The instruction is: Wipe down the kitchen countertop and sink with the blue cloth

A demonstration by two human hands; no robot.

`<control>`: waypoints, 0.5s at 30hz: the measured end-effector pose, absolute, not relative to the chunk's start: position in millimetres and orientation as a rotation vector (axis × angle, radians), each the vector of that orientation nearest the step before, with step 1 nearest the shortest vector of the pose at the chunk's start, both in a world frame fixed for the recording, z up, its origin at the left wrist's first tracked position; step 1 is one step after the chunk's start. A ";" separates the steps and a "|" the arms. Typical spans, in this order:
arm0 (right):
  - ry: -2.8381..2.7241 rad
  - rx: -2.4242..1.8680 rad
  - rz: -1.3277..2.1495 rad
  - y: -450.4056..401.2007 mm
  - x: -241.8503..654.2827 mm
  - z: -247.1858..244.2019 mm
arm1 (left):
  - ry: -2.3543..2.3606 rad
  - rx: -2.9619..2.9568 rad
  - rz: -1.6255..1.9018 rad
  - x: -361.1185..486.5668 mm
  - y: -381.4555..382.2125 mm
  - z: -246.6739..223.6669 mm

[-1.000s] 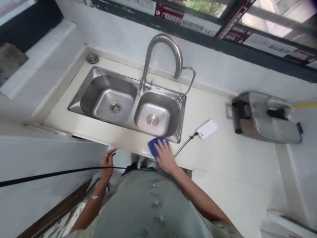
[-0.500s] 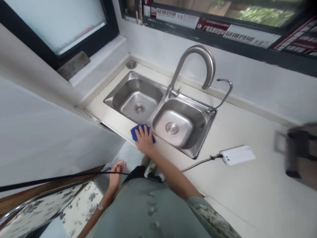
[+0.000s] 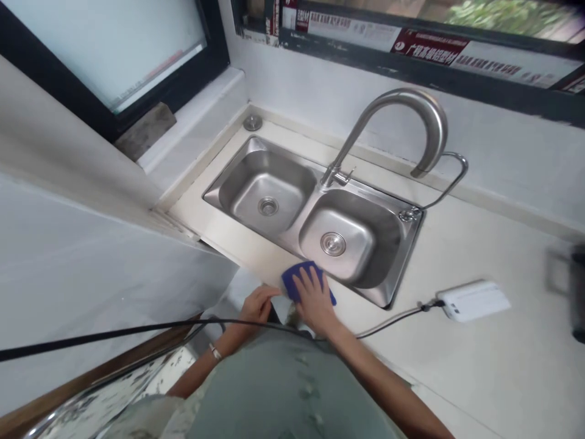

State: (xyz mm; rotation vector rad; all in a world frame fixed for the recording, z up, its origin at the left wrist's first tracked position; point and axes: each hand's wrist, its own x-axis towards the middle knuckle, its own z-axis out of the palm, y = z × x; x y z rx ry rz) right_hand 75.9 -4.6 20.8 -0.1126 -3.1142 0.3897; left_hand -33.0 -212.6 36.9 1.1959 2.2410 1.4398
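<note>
My right hand (image 3: 314, 300) lies with spread fingers over a blue cloth (image 3: 292, 281), pressing it onto the front strip of the pale countertop (image 3: 237, 241). The cloth is in front of the right bowl of a steel double sink (image 3: 284, 239), close to the counter's edge. My left hand (image 3: 256, 303) hangs in front of that edge, just left of the cloth and apart from it. Its fingers are partly bent, one pointing towards the cloth, and nothing shows in it. Both sink bowls hold no visible objects.
A tall curved faucet (image 3: 402, 97) and a thin small tap (image 3: 457, 177) rise behind the sink. A white power bank (image 3: 475, 300) with a black cable (image 3: 397, 320) lies at the right. A round metal strainer (image 3: 253, 122) sits in the back left corner.
My right hand has slid the blue cloth rightward along the counter's front strip. My left hand has come up and right, closer to the cloth. The camera view has shifted slightly.
</note>
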 end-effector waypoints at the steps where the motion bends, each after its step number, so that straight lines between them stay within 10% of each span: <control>1: -3.113 -0.166 0.394 -14.7 64.0 21.0 | 2.230 1.288 1.456 -40.0 -210.2 37.8; 15: -2.674 -0.092 1.105 -30.7 -39.4 14.7 | 2.602 1.300 0.982 -118.5 -200.0 17.9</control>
